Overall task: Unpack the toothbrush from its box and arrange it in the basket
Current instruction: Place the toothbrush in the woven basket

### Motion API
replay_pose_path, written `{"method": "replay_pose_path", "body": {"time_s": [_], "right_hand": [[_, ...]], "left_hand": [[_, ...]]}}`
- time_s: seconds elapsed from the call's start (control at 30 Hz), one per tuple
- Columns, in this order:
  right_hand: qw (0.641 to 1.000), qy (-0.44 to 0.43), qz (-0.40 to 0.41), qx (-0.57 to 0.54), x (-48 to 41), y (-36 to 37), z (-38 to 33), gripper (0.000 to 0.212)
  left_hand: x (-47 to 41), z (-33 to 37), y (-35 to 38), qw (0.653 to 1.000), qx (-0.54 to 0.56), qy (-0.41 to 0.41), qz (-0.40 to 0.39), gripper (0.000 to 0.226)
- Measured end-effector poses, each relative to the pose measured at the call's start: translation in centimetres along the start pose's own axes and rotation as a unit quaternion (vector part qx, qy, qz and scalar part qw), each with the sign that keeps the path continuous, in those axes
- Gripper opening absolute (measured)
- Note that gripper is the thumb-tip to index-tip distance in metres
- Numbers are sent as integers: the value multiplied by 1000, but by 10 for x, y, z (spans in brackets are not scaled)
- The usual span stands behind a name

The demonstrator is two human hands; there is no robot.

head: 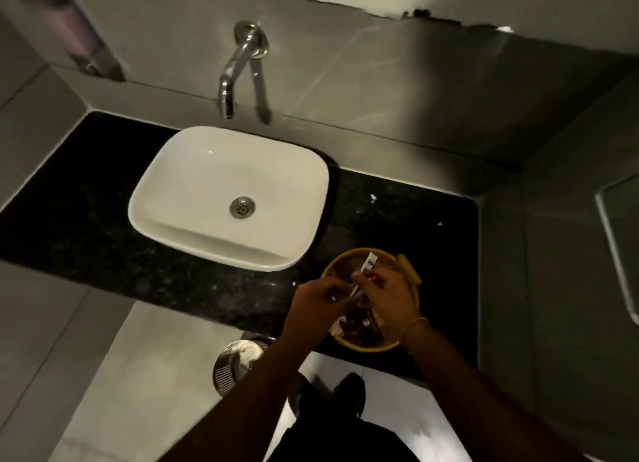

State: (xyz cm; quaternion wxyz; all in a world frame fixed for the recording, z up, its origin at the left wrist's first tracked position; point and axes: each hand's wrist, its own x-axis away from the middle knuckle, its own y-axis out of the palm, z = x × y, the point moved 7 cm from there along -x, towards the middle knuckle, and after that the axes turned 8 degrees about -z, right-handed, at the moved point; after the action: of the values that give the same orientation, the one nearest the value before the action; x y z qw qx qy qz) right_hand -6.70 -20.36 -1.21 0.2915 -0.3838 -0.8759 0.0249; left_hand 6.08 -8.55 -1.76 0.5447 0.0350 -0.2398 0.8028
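Toothbrush (366,269): you are holding it slanted over the basket, its white end with a blue and red mark pointing up and away from you; whether that end is the brush itself or its packet, the picture is too blurred to tell.
Right hand (389,297): you are closing your fingers around the toothbrush's middle, knuckles up, a thin bangle (415,325) sitting on the wrist.
Left hand (316,300): you are pinching the thin white lower end of the toothbrush between fingertips, just beside your right hand.
Basket (337,262): it is sitting on the counter, right of the basin and under both hands, with dark sachets (359,325) lying in its near part.
Box: it cannot be told apart from the things in the basket.
Counter (86,219): black speckled stone is carrying the white basin (193,185).
Tap (238,64): it is reaching out from the wall over the basin.
Bin (235,361): a metal one is standing on the floor below the counter edge.
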Motion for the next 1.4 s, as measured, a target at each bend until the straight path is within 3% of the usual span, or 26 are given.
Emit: {"method": "replay_pose_path", "body": {"time_s": [0.17,0.33,0.47,0.53,0.67,0.87,1.07,1.2,1.4], "right_hand": [[998,42,-18,-48,0,-23,23,9],[997,27,-12,-65,-2,-38,30,23],[995,46,-40,-78,-12,-40,37,18],[992,67,-64,-84,-17,-39,40,32],[987,93,-63,-112,-25,-41,48,35],[993,111,40,-14,-39,-52,82,32],[987,140,78,-21,-41,-48,107,21],[991,123,49,8,-43,-47,112,22],[988,131,84,9,-44,-51,119,38]], "left_hand": [[-15,-3,35,995,53,-57,-62,14],[-24,-1,54,980,135,-93,-108,17],[-26,-9,65,967,188,-125,-113,14],[-27,-17,68,955,227,-158,-106,11],[-29,-27,68,928,290,-217,-83,19],[-41,-36,79,913,262,-313,-25,10],[-53,-46,98,924,214,-318,-9,12],[-56,-56,106,926,198,-320,17,8],[-69,-53,113,931,178,-319,6,10]]}}
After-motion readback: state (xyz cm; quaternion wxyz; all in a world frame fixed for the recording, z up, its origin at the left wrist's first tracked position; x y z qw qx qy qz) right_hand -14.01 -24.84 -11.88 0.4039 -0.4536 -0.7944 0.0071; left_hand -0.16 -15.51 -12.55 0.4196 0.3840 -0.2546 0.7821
